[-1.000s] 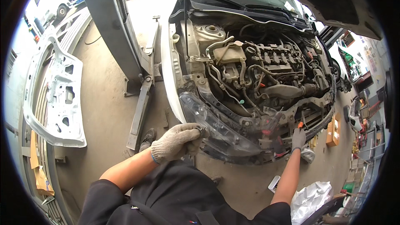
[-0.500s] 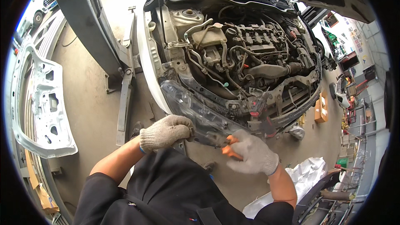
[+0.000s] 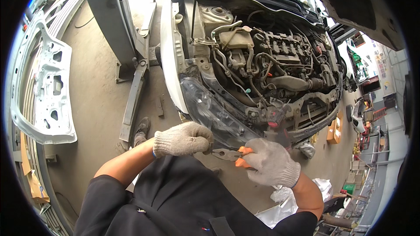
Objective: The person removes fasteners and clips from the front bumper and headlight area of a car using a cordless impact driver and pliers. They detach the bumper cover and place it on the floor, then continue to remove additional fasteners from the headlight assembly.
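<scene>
My left hand (image 3: 183,140), in a knitted glove, pinches a small piece that its fingers mostly hide. My gloved right hand (image 3: 269,161) is closed on pliers (image 3: 225,154) with orange handles, their jaws pointing left at the fingertips of my left hand. Just beyond both hands is the clear-lensed headlamp (image 3: 205,105) of a white car, whose engine bay (image 3: 275,57) lies open under a raised hood. A red and black power drill (image 3: 275,120) rests on the car's front, above my right hand.
A grey lift post (image 3: 105,22) with an arm (image 3: 135,105) stands left of the car. A white bare panel (image 3: 43,122) leans at far left. A shoe (image 3: 142,129) shows by the lift arm. At right lie a cardboard box (image 3: 333,133) and white wrapping (image 3: 321,188).
My right hand has moved from the car's front, at the right, down and inward with the pliers, which now reach my left hand. My left hand stays closed in front of me.
</scene>
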Motion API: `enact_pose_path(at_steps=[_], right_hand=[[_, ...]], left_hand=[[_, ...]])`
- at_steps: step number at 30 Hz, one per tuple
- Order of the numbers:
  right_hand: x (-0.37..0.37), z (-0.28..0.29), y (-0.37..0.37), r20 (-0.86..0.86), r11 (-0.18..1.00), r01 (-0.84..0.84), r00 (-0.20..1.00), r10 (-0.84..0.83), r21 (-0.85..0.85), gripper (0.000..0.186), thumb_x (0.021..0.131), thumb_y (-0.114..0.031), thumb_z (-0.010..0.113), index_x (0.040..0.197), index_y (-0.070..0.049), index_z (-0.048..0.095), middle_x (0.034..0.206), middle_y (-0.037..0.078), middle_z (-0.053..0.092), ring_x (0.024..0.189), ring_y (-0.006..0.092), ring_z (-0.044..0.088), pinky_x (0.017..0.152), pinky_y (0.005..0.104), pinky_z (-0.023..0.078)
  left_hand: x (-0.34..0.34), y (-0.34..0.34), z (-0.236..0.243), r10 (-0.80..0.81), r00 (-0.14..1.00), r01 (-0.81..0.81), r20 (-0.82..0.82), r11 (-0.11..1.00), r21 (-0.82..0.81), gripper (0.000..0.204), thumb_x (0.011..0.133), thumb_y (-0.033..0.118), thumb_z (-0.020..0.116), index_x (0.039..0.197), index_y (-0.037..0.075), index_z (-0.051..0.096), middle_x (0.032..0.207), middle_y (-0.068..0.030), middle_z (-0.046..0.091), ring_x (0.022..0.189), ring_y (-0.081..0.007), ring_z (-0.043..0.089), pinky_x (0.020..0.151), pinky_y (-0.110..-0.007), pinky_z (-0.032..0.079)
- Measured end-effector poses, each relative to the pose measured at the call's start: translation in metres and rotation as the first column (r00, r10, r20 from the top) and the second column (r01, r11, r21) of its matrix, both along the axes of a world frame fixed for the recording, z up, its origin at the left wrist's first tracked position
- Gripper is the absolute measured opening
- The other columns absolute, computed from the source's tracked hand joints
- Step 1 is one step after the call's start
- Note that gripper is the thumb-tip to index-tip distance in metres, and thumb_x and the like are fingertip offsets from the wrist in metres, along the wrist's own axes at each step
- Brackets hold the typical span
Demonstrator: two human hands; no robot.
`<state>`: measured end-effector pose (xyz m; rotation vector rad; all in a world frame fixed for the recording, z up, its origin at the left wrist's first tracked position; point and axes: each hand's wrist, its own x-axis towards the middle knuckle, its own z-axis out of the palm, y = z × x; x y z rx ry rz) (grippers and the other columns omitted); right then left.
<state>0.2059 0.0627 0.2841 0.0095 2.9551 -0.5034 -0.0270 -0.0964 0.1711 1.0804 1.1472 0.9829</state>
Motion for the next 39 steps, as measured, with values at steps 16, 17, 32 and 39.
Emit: enact_pose_path(at_steps=[16,17,32,39], right_hand=[[-0.004,-0.031,0.003,-0.038,0.91,0.18,0.983,-0.179,0.372,0.012,0.086,-0.018,0.066,0.091,-0.008,0.068,0.097,0.013,0.06,0.082,0.0318,0.065,0.07,0.0451,0.055],[-0.008,-0.034,0.003,-0.011,0.902,0.192,0.979,-0.203,0.387,0.012,0.087,-0.019,0.065,0.09,-0.007,0.068,0.097,0.013,0.06,0.083,0.0322,0.065,0.07,0.0454,0.055],[-0.059,-0.08,-0.011,0.061,0.844,0.536,0.844,-0.533,-0.038,0.023,0.082,-0.016,0.064,0.097,0.0,0.069,0.094,0.021,0.065,0.084,0.0354,0.068,0.075,0.0453,0.054],[-0.032,-0.08,0.0,0.461,0.237,0.559,0.81,-0.363,-0.795,0.017,0.077,-0.004,0.057,0.09,0.0,0.068,0.086,0.003,0.065,0.079,0.012,0.058,0.072,0.0279,0.047]], left_hand=[[0.046,0.019,-0.009,0.569,0.779,-0.442,0.265,0.797,-0.412,0.029,0.099,0.026,0.05,0.088,0.002,0.063,0.061,-0.0025,0.05,0.047,-0.0134,0.046,0.045,-0.031,0.037],[0.049,0.021,-0.009,0.619,0.755,-0.509,0.217,0.761,-0.403,0.03,0.099,0.026,0.05,0.09,0.001,0.064,0.061,-0.0033,0.052,0.048,-0.0138,0.048,0.047,-0.032,0.039],[0.012,0.045,-0.064,0.868,0.309,-0.54,-0.389,0.497,0.679,0.014,0.094,0.013,0.058,0.101,0.001,0.061,0.084,-0.021,0.063,0.077,-0.0445,0.062,0.07,-0.052,0.049],[-0.02,0.034,-0.029,0.716,0.583,-0.288,-0.384,0.624,0.726,0.019,0.089,0.007,0.062,0.106,0.0,0.064,0.083,-0.0154,0.065,0.071,-0.0328,0.065,0.065,-0.043,0.052]])
